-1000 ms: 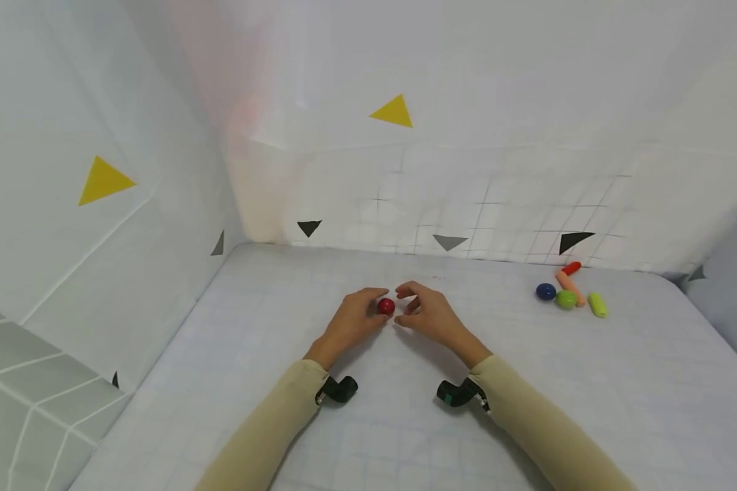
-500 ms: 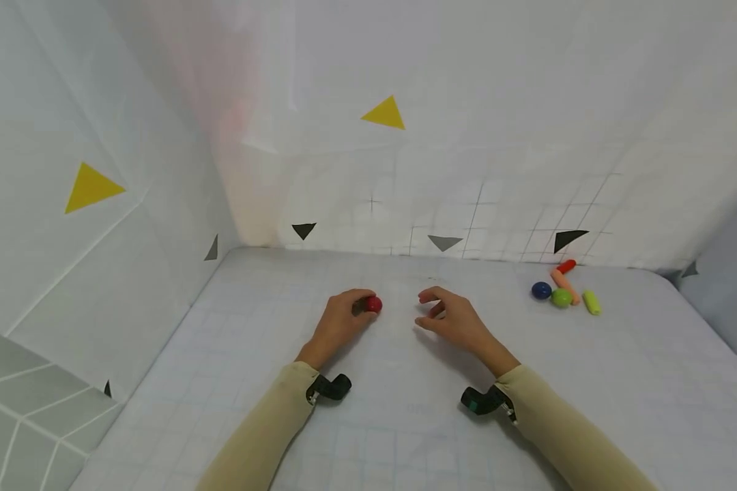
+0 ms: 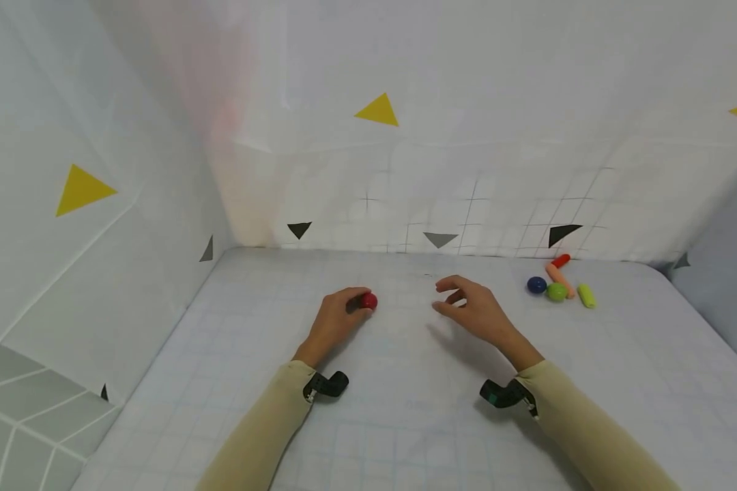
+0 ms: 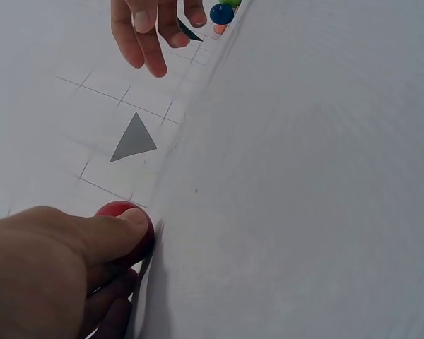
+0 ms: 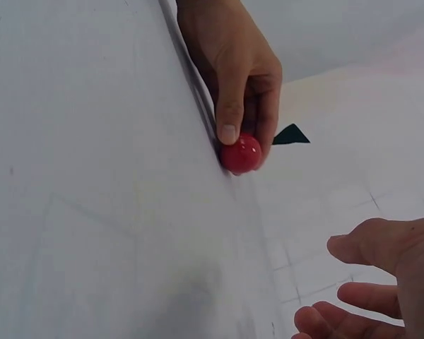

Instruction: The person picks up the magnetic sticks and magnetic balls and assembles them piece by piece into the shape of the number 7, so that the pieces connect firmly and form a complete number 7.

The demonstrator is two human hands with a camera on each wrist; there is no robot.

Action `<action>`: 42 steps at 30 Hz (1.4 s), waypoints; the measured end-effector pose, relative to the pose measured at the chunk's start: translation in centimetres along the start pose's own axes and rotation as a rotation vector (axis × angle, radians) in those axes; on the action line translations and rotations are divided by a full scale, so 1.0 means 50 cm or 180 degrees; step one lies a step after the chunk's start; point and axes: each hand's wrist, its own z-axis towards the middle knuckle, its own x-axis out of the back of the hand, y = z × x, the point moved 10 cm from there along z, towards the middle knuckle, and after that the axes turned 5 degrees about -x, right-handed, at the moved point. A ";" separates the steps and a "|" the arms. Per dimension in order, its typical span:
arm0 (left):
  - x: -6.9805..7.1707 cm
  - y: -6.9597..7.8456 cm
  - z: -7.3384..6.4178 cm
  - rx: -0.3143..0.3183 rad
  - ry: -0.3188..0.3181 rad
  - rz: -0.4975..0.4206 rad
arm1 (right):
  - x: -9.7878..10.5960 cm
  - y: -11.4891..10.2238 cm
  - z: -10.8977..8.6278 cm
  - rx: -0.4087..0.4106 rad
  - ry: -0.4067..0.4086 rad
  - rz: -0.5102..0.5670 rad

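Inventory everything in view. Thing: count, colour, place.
Red ball: 1, red, pinched in left hand
Blue ball: 1, dark blue, table's far right
Green ball: 1, green, right of blue ball
Peach stick: 1, peach, behind green ball
Red stick: 1, red, peach stick's far end
Lime stick: 1, yellow-green, right of peach stick
Table: 1, white, under all
Yellow triangles: 3, yellow, walls
Dark triangles: 6, black or grey, walls
Wrist cameras: 2, black, wrists
Sleeves: 2, beige, forearms
Left hand: 1, bare, left
Right hand: 1, bare, right of red ball
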 end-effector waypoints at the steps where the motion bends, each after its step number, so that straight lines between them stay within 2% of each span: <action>1: -0.001 -0.001 0.000 0.0009 -0.0004 -0.0002 | 0.007 0.004 0.000 -0.0027 0.0012 -0.0023; 12: -0.001 -0.005 -0.004 0.0072 0.0002 0.0003 | 0.058 0.031 -0.005 -0.0090 0.0138 -0.0192; 25: -0.002 -0.006 -0.005 0.0037 0.0000 0.0030 | 0.118 0.053 -0.007 -0.0122 0.0290 -0.0220; 31: -0.001 -0.003 -0.003 -0.0001 0.0010 0.0028 | 0.156 0.068 -0.011 -0.0065 0.0417 -0.0273; 38: 0.002 -0.002 -0.005 -0.0041 0.0042 0.0005 | 0.179 0.084 -0.015 -0.0025 0.0473 -0.0310; 42: 0.004 -0.002 -0.003 -0.0033 0.0050 -0.0019 | 0.198 0.085 -0.020 0.0051 0.0597 -0.0407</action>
